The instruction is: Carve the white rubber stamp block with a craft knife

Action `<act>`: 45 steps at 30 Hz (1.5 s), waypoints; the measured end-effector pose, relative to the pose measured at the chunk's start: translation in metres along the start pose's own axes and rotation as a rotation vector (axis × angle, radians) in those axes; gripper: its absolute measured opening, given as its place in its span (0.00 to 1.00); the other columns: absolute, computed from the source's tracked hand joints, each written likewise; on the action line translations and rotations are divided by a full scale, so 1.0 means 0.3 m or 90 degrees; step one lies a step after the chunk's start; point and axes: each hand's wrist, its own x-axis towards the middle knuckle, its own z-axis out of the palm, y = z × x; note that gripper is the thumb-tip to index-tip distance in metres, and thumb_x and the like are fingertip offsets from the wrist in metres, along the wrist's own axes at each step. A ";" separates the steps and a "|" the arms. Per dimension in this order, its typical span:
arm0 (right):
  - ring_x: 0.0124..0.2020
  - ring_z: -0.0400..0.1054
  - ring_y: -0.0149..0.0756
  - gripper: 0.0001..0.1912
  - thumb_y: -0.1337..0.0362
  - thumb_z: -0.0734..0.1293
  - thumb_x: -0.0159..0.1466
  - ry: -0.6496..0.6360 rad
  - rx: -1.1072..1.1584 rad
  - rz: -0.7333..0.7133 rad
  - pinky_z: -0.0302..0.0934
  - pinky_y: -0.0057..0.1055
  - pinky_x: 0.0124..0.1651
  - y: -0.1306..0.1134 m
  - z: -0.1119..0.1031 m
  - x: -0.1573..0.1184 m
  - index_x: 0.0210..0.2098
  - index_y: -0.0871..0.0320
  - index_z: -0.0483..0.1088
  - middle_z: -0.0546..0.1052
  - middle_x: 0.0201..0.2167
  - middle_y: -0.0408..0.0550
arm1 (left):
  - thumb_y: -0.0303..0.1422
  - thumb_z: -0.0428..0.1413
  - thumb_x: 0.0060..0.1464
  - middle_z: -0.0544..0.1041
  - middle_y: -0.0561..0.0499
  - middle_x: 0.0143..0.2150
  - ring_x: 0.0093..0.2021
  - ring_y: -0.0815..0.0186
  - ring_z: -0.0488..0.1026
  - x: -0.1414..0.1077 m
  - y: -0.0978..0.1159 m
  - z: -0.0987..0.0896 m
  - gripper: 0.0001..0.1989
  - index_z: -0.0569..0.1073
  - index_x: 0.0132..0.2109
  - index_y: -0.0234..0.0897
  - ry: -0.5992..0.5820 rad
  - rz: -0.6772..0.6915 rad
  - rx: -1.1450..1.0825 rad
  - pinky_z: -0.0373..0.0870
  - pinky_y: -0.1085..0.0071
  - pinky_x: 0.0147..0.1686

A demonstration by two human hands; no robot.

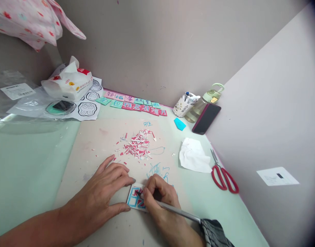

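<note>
White-faced rectangular block [133, 198], small, drawn over in thick blue lines, with red showing between them. Lies flat on the large beige board [75, 171], in its near part, right side hidden under fingers. Of the two hands, first the left hand [107, 187]: loosely spread, palm down, grasping no tool, index fingertip by the block's upper left corner, thumb by the lower left one. Cannot tell how firmly pressed there. Next the right hand [161, 197]: curled tight, with hold of a slim silvery pen-shaped tool [176, 210], dark pointed tip at the block's face.

Beyond the block, on the same board, a loose heap of red and white scraps [138, 145], with blue scribbles [156, 169] nearer the right hand. Under the board, the pale green bench [31, 151]. Along its back edge, two rows of small pink, red and mint-green tiles [136, 106], marked with characters. Toward the back left corner, a white soft tissue pack [70, 85] on white paper with black outline drawings [87, 109]. Near the back right corner, a white printed pen cup [181, 107], a clear green-lidded bottle [194, 111] and a dark phone [206, 119], just in front of these a turquoise chip [179, 124]. By the right edge, a crumpled white tissue [194, 156] beside red-handled scissors [225, 180].
</note>
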 end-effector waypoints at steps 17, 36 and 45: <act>0.28 0.59 0.33 0.12 0.68 0.61 0.65 -0.046 -0.047 -0.061 0.53 0.31 0.35 -0.027 -0.018 0.001 0.25 0.54 0.57 0.65 0.24 0.40 | 0.32 0.64 0.60 0.76 0.58 0.44 0.55 0.62 0.71 0.015 0.019 -0.014 0.11 0.70 0.45 0.46 -0.027 -0.002 -0.037 0.36 0.54 0.71; 0.26 0.55 0.32 0.14 0.64 0.65 0.64 -0.056 0.062 -0.015 0.51 0.30 0.31 -0.012 -0.019 0.009 0.24 0.54 0.58 0.63 0.23 0.38 | 0.30 0.49 0.69 0.76 0.58 0.39 0.45 0.66 0.75 0.023 -0.004 -0.079 0.05 0.66 0.42 0.44 0.109 -0.010 -0.046 0.43 0.58 0.72; 0.26 0.57 0.31 0.11 0.59 0.73 0.61 0.009 0.200 -0.009 0.53 0.29 0.29 -0.032 -0.054 0.005 0.27 0.56 0.71 0.68 0.22 0.39 | 0.35 0.67 0.56 0.69 0.45 0.70 0.73 0.48 0.59 -0.040 -0.020 -0.053 0.39 0.61 0.70 0.46 -0.011 0.014 0.052 0.56 0.45 0.71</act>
